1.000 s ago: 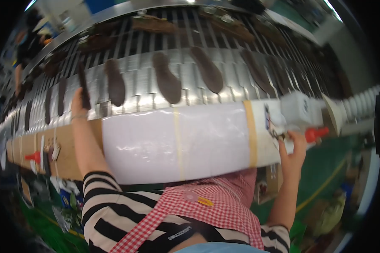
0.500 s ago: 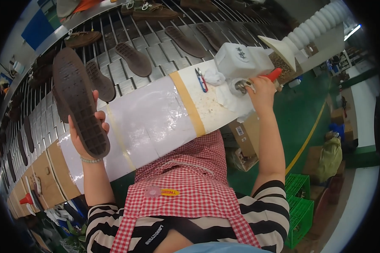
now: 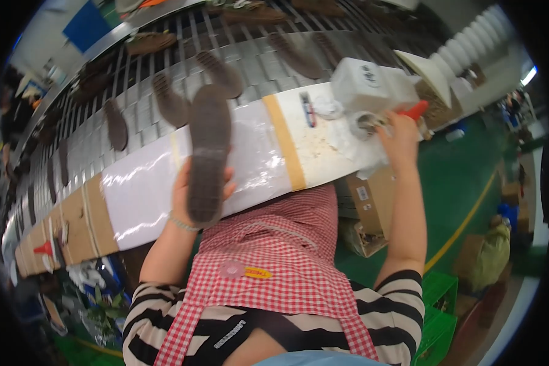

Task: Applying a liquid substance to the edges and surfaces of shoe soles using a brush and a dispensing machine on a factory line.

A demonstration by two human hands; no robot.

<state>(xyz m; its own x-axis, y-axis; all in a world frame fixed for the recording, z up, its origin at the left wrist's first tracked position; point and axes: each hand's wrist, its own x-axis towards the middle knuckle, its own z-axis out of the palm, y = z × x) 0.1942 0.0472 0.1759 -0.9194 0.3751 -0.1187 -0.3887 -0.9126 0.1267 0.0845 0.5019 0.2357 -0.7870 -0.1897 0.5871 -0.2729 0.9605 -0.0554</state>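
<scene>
A long dark brown shoe sole [image 3: 210, 155] is in my left hand [image 3: 181, 189], its gridded face upward. The fingers wrap round its lower part, over the near side of the bench. At the right end of the bench my right hand [image 3: 401, 143] is closed at a small round cup [image 3: 365, 124]. From behind its fingers juts a red handle [image 3: 415, 110]; the working end by the cup's mouth is too blurred to name. White crumpled paper [image 3: 348, 141] lies under and beside the cup. A white plastic jug [image 3: 363, 85] stands just behind it.
Slatted metal conveyor [image 3: 250, 79] runs behind the bench, bearing several brown soles [image 3: 169, 100] and shoes [image 3: 151, 43]. Small snips [image 3: 309, 110] lie left of the cup. A white hose hood [image 3: 430, 76] hangs at right. Green crates [image 3: 438, 293] and a cardboard box [image 3: 369, 204] stand below.
My left hand has brought the sole rightward and nearer my body, over the bench covering. My right hand stays at the cup. The whole view has shifted a little.
</scene>
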